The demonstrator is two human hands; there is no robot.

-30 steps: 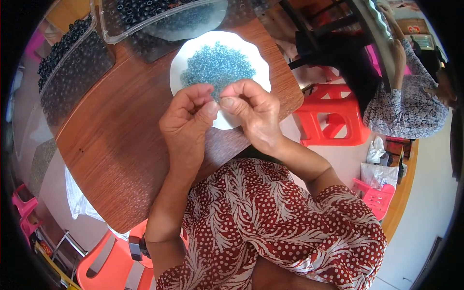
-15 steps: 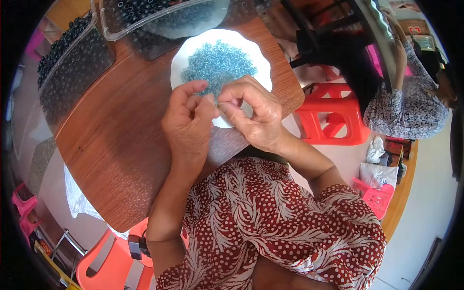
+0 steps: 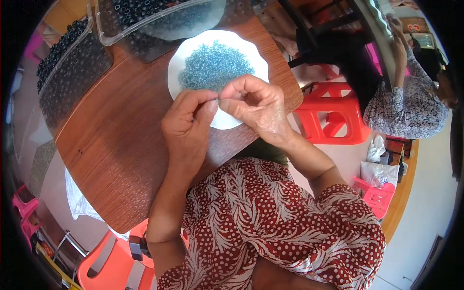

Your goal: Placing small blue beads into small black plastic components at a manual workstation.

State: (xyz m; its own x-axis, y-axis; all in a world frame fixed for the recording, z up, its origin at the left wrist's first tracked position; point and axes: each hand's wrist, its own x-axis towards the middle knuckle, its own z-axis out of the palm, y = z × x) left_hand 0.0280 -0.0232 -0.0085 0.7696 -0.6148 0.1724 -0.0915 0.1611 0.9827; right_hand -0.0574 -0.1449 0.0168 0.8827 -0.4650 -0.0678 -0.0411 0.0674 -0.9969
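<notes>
A white scalloped plate point(image 3: 184, 57) holds a heap of small blue beads point(image 3: 211, 65) on the brown wooden table point(image 3: 121, 140). Both hands meet over the plate's near edge. My left hand point(image 3: 187, 121) pinches something tiny between thumb and forefinger; it is too small to name. My right hand point(image 3: 256, 106) pinches at the same spot, fingertips touching the left hand's, apparently on a small bead.
Two clear plastic trays of dark beads point(image 3: 72, 58) point(image 3: 154, 14) lie at the far side of the table. A red plastic stool point(image 3: 333, 116) stands to the right, an orange chair point(image 3: 111, 261) at lower left. Another person in a patterned sleeve point(image 3: 411, 96) sits at right.
Both hands stay pinched together over the plate's near edge, shifting only slightly; the fingertips have drawn closer.
</notes>
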